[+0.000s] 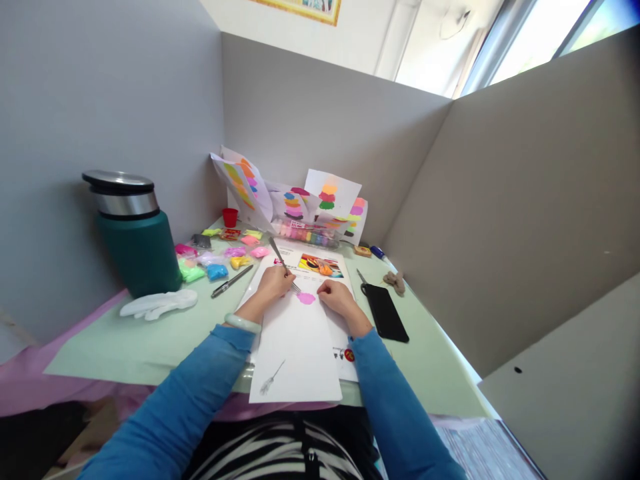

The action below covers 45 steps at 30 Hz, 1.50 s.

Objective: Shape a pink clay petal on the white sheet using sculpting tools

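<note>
My left hand (274, 283), with a pale bangle at its wrist, is closed around a metal fork (278, 251). The fork's handle slants up and away to the left, and its tines touch or nearly touch the left edge of a flat pink clay patch (307, 299). That patch lies on a white sheet of paper (300, 347), which also bears a small grey feather-like drawing (270, 380). Just right of the patch, my right hand (336, 297) is closed with fingers curled together; whatever is between its fingertips is hidden.
Several coloured clay packets (217, 272), a pen (232, 281) and white gloves (159, 304) lie left, beside a green flask (137, 247). Right are a black phone (385, 313) and a brown lump (395, 283). Colour-swatch papers (327, 193) lean against the back partition (320, 107).
</note>
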Available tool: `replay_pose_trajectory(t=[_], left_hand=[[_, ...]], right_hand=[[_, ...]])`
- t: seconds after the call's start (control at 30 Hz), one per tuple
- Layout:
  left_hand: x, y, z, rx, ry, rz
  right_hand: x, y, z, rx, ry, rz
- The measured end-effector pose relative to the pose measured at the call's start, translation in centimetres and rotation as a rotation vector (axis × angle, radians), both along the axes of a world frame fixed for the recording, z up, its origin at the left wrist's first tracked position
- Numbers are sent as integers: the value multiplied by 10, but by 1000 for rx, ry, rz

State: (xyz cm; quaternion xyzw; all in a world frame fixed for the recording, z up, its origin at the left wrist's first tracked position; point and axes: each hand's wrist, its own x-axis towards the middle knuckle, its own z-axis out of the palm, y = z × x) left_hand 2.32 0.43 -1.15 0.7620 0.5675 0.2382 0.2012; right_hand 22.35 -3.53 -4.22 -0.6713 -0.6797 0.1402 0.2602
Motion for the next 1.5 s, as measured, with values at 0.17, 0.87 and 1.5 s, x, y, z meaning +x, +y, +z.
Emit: replay_pose_trajectory(t=[0.17, 0.87, 1.5], left_hand=[[3, 2, -6, -42, -47, -55], [-1, -1, 4, 3, 32, 6], [1, -3, 5, -78, 16, -36]], right_hand=[[0, 0, -1, 4, -3, 3], [-2, -3, 4, -5, -9, -3], [-2, -4, 4, -1, -12, 3]])
